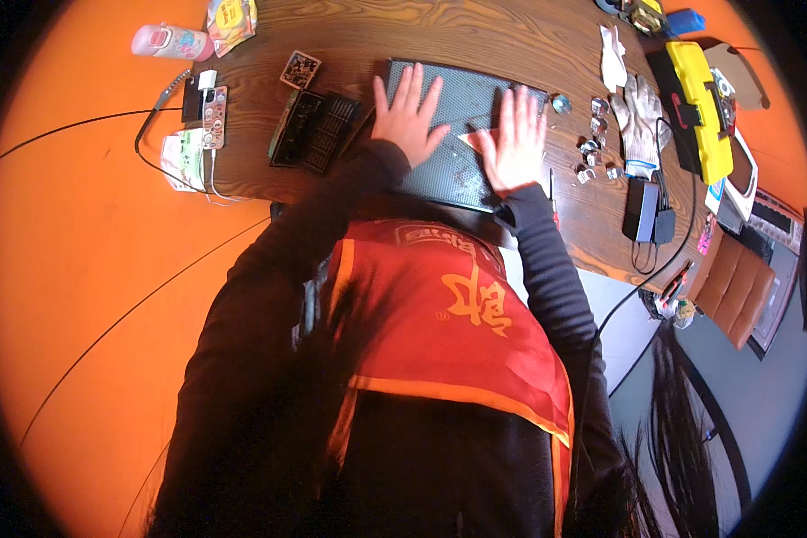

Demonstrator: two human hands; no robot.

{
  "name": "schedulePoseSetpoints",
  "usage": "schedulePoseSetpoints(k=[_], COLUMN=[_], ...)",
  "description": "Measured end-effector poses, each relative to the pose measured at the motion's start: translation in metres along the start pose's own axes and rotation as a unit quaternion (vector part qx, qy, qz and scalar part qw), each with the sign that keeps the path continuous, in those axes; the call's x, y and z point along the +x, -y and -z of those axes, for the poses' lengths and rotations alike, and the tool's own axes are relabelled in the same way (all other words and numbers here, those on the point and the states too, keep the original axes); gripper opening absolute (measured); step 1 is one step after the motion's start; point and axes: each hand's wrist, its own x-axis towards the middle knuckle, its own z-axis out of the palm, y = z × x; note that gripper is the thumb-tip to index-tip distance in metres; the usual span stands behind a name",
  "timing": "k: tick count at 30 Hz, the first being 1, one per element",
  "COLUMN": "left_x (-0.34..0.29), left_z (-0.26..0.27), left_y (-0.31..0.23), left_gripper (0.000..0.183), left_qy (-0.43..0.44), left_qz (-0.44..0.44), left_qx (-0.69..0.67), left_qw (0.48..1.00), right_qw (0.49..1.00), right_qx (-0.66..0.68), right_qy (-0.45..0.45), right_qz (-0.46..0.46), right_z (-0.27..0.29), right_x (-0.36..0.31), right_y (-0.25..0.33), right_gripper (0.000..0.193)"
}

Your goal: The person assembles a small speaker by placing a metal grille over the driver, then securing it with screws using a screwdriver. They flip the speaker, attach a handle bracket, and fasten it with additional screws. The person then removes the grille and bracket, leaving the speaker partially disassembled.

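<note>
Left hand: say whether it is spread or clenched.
Spread: the left hand is palm-down over the grey panel, fingers straight and parted, thumb out.

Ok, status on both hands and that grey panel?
Left hand open, palm down on panel. Right hand same. Panel flat on table. Small pale piece beside right thumb, unidentified.

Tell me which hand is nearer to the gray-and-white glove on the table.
Right. The right hand lies flat on the gray textured panel, left of the glove, with small shiny pieces between them. The left hand lies at the panel's left side, farther from the glove.
</note>
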Motion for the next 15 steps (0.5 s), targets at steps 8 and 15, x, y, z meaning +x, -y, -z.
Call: schedulePoseSetpoints(k=[8,15], left_x=[-0.003,0.005], left_z=[-0.002,0.008], left_y=[-0.005,-0.006], left_gripper=[0.074,0.071], left_qy=[0.026,0.040], left_qz=[-0.001,0.004], left_qx=[0.005,-0.029], left_qw=[1.000,0.999], right_qw=[0.996,0.996], right_qx=[-0.075,-0.044], right_qy=[0.045,0.072], right_qz=[0.006,0.031], right_z=[-0.018,-0.003], right_x=[0.005,0.006], right_y=[0.006,0.003], right_gripper=[0.072,0.060])
